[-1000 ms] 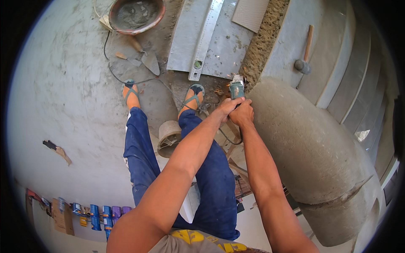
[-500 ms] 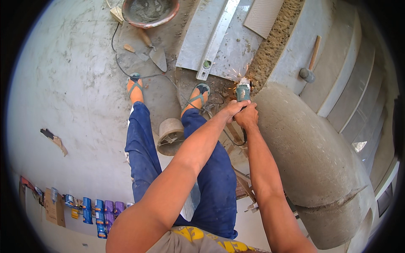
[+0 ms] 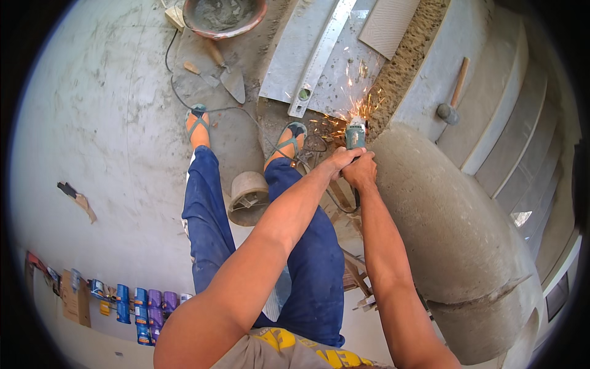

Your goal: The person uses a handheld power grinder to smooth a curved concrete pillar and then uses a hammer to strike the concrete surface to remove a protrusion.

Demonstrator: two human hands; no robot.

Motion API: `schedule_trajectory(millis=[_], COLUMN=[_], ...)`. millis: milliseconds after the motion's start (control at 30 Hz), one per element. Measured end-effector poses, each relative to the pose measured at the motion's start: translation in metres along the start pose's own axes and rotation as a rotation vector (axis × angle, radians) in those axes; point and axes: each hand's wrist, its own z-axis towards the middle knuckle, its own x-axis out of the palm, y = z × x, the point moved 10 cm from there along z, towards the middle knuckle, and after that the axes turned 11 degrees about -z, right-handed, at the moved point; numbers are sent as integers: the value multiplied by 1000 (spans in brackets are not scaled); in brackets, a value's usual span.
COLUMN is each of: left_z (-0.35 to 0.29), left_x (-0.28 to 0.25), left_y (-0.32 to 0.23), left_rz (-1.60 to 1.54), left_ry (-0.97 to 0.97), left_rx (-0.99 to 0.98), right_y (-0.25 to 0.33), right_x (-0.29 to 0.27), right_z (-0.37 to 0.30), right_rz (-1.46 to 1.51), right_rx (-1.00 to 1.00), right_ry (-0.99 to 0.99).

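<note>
Both my hands are closed around a green angle grinder (image 3: 355, 133), arms stretched out in front of me. My left hand (image 3: 342, 158) grips it from the left, and my right hand (image 3: 361, 170) wraps its rear end, the two touching. The grinder's head is at the near corner of a large grey tile (image 3: 335, 92), beside a strip of rough mortar (image 3: 402, 58). Orange sparks (image 3: 362, 101) spray from there; they hide the disc and its contact point. A silver spirit level (image 3: 322, 55) lies across the tile.
A dark power cord (image 3: 236, 109) runs past my sandalled feet. Trowels (image 3: 232, 83) and a mortar basin (image 3: 224, 18) lie ahead. A bucket (image 3: 248, 198) rests by my legs. At right are a rounded concrete wall (image 3: 448, 240), steps (image 3: 479, 111) and a mallet (image 3: 448, 111).
The sparks have grown into a larger, brighter spray reaching farther over the tile and mortar. Both hands keep hold of the grinder in almost the same place.
</note>
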Motion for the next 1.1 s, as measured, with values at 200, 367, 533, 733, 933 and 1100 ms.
schedule_trajectory(millis=[200,367,533,733,933,1100], left_z=[-6,-10,-9,-12,-9,-9], left_x=[2,4,2,3,2,4], left_y=[-1,-3,-1,-4,-2,-3], left_rz=[-19,-6,-5,2,-22,-14], left_ry=[0,-9,-25,-33,-23,-10], left_rx=[-14,-23,-46,-27,-39,-32], right_y=[0,1,2,2,4,2], right_x=[2,1,0,-1,-2,-1], right_z=[1,1,-1,-2,-2,0], right_rz=[-13,-12,-17,-22,-25,-16], right_rx=[2,-2,-5,-7,-10,-19], right_ry=[-1,14,0,7,5,1])
